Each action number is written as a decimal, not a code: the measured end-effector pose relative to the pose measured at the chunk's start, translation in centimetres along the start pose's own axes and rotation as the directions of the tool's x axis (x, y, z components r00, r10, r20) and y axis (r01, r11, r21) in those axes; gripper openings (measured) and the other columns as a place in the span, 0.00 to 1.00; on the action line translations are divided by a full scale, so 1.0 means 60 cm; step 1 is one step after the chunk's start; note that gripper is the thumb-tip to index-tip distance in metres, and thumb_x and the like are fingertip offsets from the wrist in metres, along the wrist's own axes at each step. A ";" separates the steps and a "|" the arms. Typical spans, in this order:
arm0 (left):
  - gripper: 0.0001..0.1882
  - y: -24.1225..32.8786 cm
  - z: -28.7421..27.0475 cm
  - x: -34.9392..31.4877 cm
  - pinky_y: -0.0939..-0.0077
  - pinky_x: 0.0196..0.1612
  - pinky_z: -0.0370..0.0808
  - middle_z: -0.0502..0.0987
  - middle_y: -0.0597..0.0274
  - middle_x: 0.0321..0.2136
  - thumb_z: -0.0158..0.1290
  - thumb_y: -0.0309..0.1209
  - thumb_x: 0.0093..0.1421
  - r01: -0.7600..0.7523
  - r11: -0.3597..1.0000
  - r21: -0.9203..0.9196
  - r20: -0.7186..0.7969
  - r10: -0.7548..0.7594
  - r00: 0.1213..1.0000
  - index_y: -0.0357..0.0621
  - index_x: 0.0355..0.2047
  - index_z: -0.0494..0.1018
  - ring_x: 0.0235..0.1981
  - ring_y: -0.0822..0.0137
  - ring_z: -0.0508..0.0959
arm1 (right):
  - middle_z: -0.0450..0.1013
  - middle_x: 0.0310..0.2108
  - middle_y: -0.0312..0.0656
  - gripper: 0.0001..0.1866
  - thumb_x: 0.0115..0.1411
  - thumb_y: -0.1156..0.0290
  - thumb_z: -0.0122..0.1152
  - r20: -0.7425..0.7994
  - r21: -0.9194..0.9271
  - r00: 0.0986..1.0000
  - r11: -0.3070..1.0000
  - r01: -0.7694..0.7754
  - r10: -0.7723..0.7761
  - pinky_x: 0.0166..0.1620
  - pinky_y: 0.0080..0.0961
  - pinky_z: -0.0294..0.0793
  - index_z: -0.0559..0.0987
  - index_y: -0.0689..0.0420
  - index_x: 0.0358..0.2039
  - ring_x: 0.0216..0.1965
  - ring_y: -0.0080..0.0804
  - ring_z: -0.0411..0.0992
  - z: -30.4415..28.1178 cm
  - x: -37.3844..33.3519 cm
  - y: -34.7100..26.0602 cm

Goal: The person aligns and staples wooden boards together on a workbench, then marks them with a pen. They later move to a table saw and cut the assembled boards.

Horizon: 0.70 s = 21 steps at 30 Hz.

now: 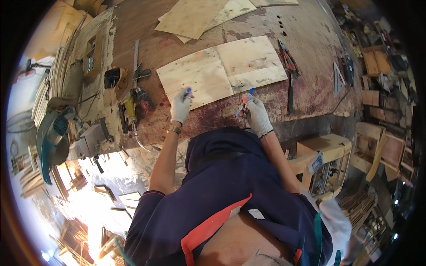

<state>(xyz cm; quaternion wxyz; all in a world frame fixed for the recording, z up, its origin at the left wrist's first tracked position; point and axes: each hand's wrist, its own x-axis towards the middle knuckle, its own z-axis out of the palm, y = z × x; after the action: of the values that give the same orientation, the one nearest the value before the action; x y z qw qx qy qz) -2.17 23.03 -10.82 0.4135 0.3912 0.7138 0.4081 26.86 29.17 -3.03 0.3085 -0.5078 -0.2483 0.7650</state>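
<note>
White knit gloves cover both of my hands. Closed around a pen (240, 110) with blue on it, my right hand (257, 116) is just off the near edge of the right plywood panel (250, 57). My left hand (180, 107) is closed on a small blue piece (188, 90), which looks like a pen cap, at the near edge of the left plywood panel (193, 73). The two pale panels lie side by side, their edges meeting, on the worn brown workbench (204, 117). Small dark marks dot the left panel.
More plywood sheets (193, 17) overlap at the bench's far side. Red-handled pliers (288, 57) and a set square (339, 80) lie to the right. Leftward are a yellow power tool (129, 111), a metal ruler (136, 55) and a teal circular saw (54, 137) with its blade exposed.
</note>
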 end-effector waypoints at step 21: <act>0.10 0.177 0.170 -0.118 0.81 0.35 0.71 0.78 0.65 0.29 0.53 0.27 0.69 0.019 0.949 -0.315 -0.026 -0.029 0.999 0.35 0.47 0.73 0.31 0.79 0.74 | 0.74 0.27 0.40 0.13 0.72 0.62 0.56 0.230 0.041 0.956 0.983 0.179 -0.184 0.31 0.30 0.75 0.75 0.60 0.36 0.26 0.31 0.75 -0.045 0.061 -0.089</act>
<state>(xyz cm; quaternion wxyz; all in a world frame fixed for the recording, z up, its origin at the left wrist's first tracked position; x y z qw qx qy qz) 11.99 23.16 -2.57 0.4645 0.3054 0.6507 0.5173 29.46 35.69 -2.59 0.3510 -0.3866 -0.3209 0.7902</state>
